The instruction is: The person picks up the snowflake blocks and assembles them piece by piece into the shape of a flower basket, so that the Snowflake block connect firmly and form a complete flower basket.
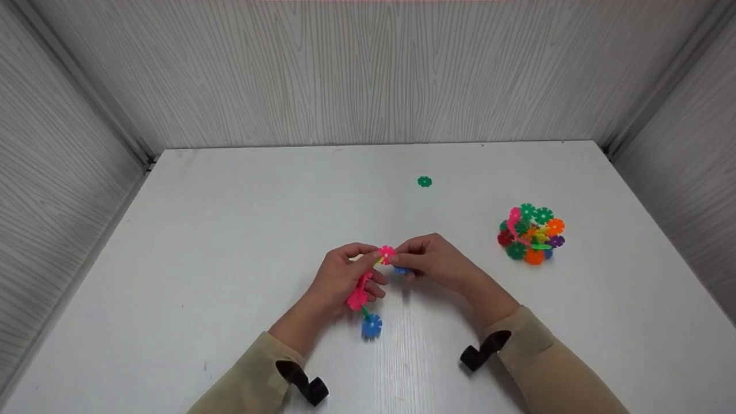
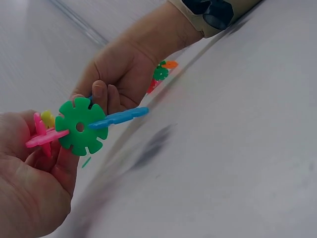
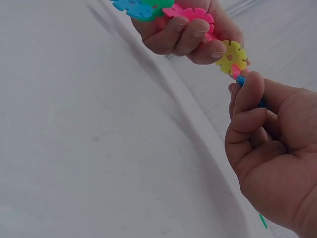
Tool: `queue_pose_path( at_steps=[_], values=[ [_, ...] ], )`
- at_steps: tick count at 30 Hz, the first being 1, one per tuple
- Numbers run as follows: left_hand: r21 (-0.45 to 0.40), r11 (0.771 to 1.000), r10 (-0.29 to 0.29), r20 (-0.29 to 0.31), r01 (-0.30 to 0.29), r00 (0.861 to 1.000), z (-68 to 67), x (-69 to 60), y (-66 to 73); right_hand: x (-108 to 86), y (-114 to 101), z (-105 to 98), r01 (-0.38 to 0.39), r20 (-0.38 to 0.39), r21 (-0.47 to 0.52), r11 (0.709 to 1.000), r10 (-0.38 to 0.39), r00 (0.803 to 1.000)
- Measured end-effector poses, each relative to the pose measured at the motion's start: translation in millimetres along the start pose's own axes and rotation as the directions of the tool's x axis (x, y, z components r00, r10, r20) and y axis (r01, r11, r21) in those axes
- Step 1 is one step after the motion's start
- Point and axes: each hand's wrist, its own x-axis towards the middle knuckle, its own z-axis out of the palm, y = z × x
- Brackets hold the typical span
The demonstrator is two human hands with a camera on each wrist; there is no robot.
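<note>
My left hand (image 1: 333, 279) grips a chain of notched plastic snowflake discs. From its lower end hangs a blue disc (image 1: 372, 325), slotted into a green disc (image 2: 79, 128), which joins the pink discs (image 1: 357, 298) under the fingers. A yellow disc (image 3: 231, 57) follows farther up the chain. At the top, a pink disc (image 1: 387, 254) sits between the two hands' fingertips. My right hand (image 1: 440, 261) pinches another blue disc (image 1: 401, 269) against that pink one, its fingers hiding most of it. Whether these two are slotted together I cannot tell.
A loose green disc (image 1: 424, 181) lies toward the back of the white table (image 1: 230, 201). To the right stands a cluster of many-coloured joined discs (image 1: 535, 257). Wood-grain panels (image 1: 368, 75) enclose the back and both sides.
</note>
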Motion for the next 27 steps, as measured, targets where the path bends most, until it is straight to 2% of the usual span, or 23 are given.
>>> queue_pose_path(
  at_steps=[3, 7, 12, 16, 27],
  values=[
    [-0.037, 0.999, 0.000, -0.060, -0.002, 0.998, -0.6, 0.8, -0.7, -0.5, 1, -2, 0.031, -0.028, 0.022, 0.999, -0.031, 0.999],
    [-0.086, 0.996, -0.021, -0.118, 0.011, 0.993, 0.2, 0.6, -0.2, -0.8, 0, -1, 0.114, -0.058, 0.075, 0.991, -0.110, 0.992],
    [-0.116, 0.993, -0.036, -0.156, 0.018, 0.987, 2.0, 1.1, 1.4, 1.0, -1, 3, 0.193, -0.141, 0.027, 0.981, -0.187, 0.972],
    [-0.118, 0.993, -0.039, -0.159, 0.020, 0.987, 2.9, 1.3, 2.0, 1.5, -2, 6, 0.201, -0.187, -0.012, 0.980, -0.199, 0.962],
    [-0.098, 0.995, -0.024, -0.133, 0.011, 0.991, 4.5, -0.4, 0.9, -1.0, -4, 10, 0.220, -0.213, -0.041, 0.975, -0.224, 0.951]
  ],
)
